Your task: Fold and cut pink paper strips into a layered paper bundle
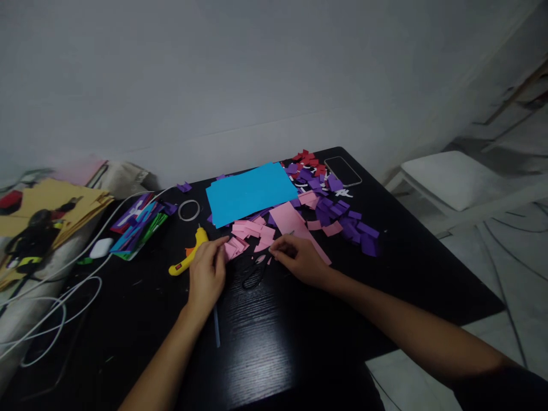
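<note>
My left hand (208,269) rests beside the pile of small pink paper pieces (252,229). Its index finger and thumb are apart, with the fingertips at the pile's left edge. My right hand (299,258) is closed in a pinch at the right of the pile; what its fingertips hold, if anything, is too small to make out. Black-handled scissors (253,278) lie on the table between both hands, their blades partly hidden by my right hand. Behind that hand lies a long pink paper strip (295,224). A yellow glue gun (187,261) lies just left of my left hand.
Blue sheets (250,193) lie at the back of the black table (141,325). Purple pieces (357,228) and red pieces (305,157) are scattered rightward, near a phone-shaped item (343,171). A tape ring (189,210), colored paper bundle (139,225) and white cables (64,308) occupy the left.
</note>
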`<control>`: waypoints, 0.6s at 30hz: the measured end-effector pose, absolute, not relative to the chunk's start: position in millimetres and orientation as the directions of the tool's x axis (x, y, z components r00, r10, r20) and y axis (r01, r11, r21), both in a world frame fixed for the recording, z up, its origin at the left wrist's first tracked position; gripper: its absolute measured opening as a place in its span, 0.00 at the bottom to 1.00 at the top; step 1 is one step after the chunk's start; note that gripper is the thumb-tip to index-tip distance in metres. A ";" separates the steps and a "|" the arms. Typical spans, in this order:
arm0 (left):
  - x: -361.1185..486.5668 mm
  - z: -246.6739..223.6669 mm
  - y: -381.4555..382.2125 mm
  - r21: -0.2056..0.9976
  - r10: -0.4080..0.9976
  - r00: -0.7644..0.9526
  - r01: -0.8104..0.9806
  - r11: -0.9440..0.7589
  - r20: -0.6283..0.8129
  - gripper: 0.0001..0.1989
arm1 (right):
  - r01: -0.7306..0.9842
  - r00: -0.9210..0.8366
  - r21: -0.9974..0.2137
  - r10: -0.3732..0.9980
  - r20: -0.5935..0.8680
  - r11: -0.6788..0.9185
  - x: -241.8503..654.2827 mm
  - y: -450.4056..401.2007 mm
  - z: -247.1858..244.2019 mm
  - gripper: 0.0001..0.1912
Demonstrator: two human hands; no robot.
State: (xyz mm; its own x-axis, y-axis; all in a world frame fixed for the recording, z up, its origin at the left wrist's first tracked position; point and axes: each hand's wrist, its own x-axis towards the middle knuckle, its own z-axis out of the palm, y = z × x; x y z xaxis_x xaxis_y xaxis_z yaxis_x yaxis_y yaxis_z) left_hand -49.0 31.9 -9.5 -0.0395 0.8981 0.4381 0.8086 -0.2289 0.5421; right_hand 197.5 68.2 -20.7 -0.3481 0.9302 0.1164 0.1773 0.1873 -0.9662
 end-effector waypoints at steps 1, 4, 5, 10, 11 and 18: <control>-48.7 -10.8 32.6 0.532 0.896 -0.027 0.812 -0.239 0.443 0.14 | 0.181 -0.348 -0.964 0.930 0.121 0.193 197.2 67.9 -20.7 0.04; -47.2 -13.9 34.3 0.511 0.890 -0.009 0.821 -0.254 0.456 0.14 | 0.194 -0.372 -0.956 0.918 0.136 0.220 196.3 66.8 -21.4 0.03; -46.6 -14.3 34.6 0.509 0.889 -0.009 0.823 -0.253 0.457 0.14 | 0.199 -0.384 -0.953 0.913 0.141 0.230 196.0 66.5 -21.9 0.03; -44.0 -10.9 32.6 0.490 0.884 -0.002 0.833 -0.258 0.468 0.13 | 0.225 -0.421 -0.931 0.890 0.174 0.288 195.2 65.6 -24.9 0.06; -43.6 -9.7 31.6 0.482 0.881 0.010 0.834 -0.268 0.473 0.13 | 0.232 -0.426 -0.926 0.887 0.179 0.299 195.3 65.4 -24.9 0.06; -44.0 -6.1 27.4 0.459 0.887 0.104 0.825 -0.330 0.451 0.18 | 0.253 -0.456 -0.901 0.865 0.211 0.353 196.1 65.3 -22.9 0.06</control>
State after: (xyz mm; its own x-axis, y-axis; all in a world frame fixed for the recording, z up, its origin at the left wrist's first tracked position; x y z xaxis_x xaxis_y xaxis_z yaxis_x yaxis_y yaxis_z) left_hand -44.0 27.4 -6.1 0.1039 0.8865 0.4509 0.8251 -0.3300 0.4586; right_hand 196.1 65.3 -22.9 -0.4557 0.8648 0.2109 0.2528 0.3529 -0.9009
